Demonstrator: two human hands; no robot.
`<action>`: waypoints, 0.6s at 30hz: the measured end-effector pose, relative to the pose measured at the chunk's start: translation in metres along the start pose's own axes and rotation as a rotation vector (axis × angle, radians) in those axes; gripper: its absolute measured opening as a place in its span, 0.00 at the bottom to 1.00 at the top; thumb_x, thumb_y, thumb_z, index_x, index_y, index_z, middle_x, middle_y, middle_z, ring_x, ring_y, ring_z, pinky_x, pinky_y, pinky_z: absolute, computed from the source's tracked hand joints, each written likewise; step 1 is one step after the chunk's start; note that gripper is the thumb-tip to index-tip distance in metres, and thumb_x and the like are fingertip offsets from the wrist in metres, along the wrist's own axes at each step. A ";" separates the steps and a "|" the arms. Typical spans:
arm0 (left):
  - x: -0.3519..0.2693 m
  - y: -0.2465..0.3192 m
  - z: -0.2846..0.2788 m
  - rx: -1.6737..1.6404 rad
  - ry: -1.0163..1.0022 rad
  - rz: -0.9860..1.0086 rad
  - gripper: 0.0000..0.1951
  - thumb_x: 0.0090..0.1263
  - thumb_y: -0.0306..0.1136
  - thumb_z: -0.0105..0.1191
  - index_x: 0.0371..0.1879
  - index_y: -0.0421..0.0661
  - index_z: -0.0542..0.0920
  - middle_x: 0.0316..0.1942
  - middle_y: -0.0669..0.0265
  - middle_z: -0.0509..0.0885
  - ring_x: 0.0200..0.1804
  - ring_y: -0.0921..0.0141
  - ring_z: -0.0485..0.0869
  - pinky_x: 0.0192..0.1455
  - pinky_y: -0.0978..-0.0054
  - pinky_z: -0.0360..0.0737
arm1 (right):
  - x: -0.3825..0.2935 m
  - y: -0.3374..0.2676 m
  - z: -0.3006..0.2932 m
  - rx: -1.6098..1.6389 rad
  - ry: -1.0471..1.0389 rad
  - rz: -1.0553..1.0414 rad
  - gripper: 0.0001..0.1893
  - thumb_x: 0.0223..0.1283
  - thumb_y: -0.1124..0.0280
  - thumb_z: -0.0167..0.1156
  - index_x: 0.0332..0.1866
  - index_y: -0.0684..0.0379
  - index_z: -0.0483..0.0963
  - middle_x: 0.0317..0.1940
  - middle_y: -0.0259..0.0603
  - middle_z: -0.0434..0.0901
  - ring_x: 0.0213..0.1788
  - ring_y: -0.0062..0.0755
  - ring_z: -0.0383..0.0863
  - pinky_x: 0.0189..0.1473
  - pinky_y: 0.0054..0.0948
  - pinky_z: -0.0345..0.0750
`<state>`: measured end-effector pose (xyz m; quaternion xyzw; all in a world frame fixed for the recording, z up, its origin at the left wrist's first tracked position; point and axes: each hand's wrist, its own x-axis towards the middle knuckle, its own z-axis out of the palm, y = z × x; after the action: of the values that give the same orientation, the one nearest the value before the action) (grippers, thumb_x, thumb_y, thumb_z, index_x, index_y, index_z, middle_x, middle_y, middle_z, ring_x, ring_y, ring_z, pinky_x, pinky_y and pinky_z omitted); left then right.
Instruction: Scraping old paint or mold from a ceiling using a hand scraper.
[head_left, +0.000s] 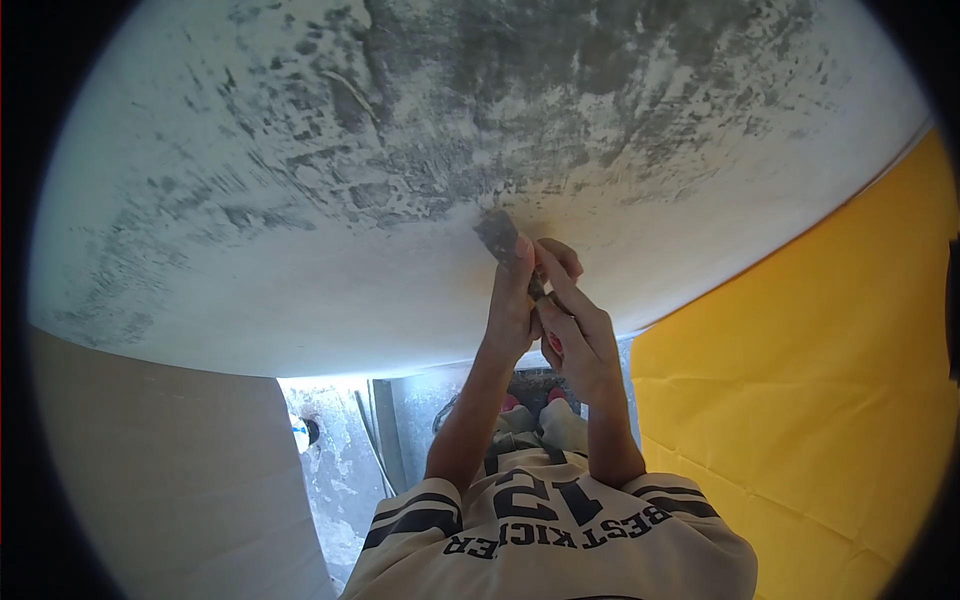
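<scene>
Both of my hands are around a scraper with a flat, stained metal blade (497, 234), like a putty knife. My left hand (510, 307) has its thumb pressed along the blade near its base. Around the handle (555, 341), which shows a bit of red, my right hand (589, 341) is closed, with a finger reaching forward beside the blade. Most of the handle is hidden by the fingers. The blade's tip lies at or just over a broad surface (375, 277), smooth and white near me and mottled grey farther off; whether it touches cannot be told.
A yellow sheet or panel (780, 375) stands on the right, a beige one (172, 465) on the left. Below the surface's edge appear a pale, blotchy floor (337, 472), a cable (371, 435) and a round white-and-black object (304, 433). My reddish shoes (555, 394) are beneath.
</scene>
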<state>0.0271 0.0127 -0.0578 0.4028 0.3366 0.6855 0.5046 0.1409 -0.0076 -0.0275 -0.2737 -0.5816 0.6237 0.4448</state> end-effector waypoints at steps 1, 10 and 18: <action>0.000 0.000 0.000 0.000 -0.003 -0.009 0.37 0.77 0.66 0.29 0.33 0.41 0.78 0.30 0.62 0.80 0.35 0.75 0.78 0.35 0.74 0.74 | 0.000 -0.001 0.003 0.047 -0.012 0.080 0.24 0.76 0.72 0.45 0.74 0.60 0.62 0.21 0.26 0.70 0.17 0.10 0.62 0.19 0.15 0.59; 0.003 0.018 -0.001 -0.061 -0.082 -0.147 0.36 0.79 0.63 0.30 0.34 0.40 0.79 0.25 0.60 0.81 0.28 0.69 0.84 0.30 0.77 0.81 | 0.014 0.039 0.016 -0.045 0.105 -0.072 0.24 0.76 0.73 0.46 0.75 0.57 0.62 0.33 0.31 0.75 0.22 0.11 0.66 0.24 0.15 0.66; 0.003 0.042 0.001 0.200 0.047 -0.227 0.35 0.79 0.63 0.32 0.30 0.39 0.79 0.22 0.64 0.80 0.25 0.71 0.84 0.29 0.75 0.82 | 0.007 0.035 0.027 0.158 0.084 -0.031 0.25 0.75 0.75 0.41 0.75 0.55 0.61 0.35 0.32 0.78 0.21 0.11 0.66 0.21 0.16 0.66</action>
<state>0.0104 0.0042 -0.0205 0.3940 0.4583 0.5964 0.5283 0.1058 -0.0119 -0.0555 -0.2547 -0.5157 0.6488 0.4983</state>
